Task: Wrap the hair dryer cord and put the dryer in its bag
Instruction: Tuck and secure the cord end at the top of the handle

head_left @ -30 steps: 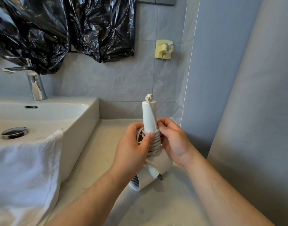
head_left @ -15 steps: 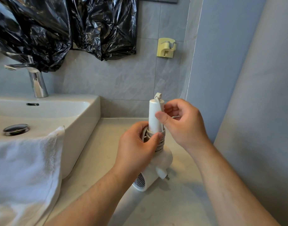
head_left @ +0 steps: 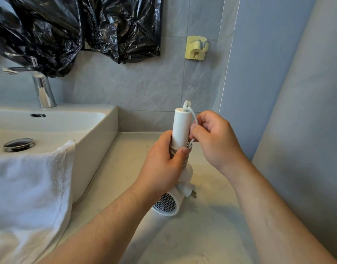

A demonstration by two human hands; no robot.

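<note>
Far left of the left grip, a white towel (head_left: 30, 187) hangs over the front rim of a white basin (head_left: 99, 138), with a chrome tap (head_left: 43, 88) behind it and crumpled black plastic (head_left: 49, 31) hanging on the tiled wall above. The left grip (head_left: 162, 168) is curled around the lower handle of the white hair dryer (head_left: 180, 128), its thumb pressed on the cord (head_left: 184, 161) coiled there. The handle stands upright above this grip. The barrel, with its mesh grille (head_left: 165, 203) facing the viewer, lies below the grip, low over the pale bench (head_left: 202, 235); contact with the bench cannot be judged. The plug (head_left: 188, 191) protrudes just under the left grip. Immediately right of the handle, the right grip (head_left: 215, 141) pinches the free run of cord that arcs down from the handle's top end. High above the right grip, a yellow hook (head_left: 196, 47) is fixed to the wall.
</note>
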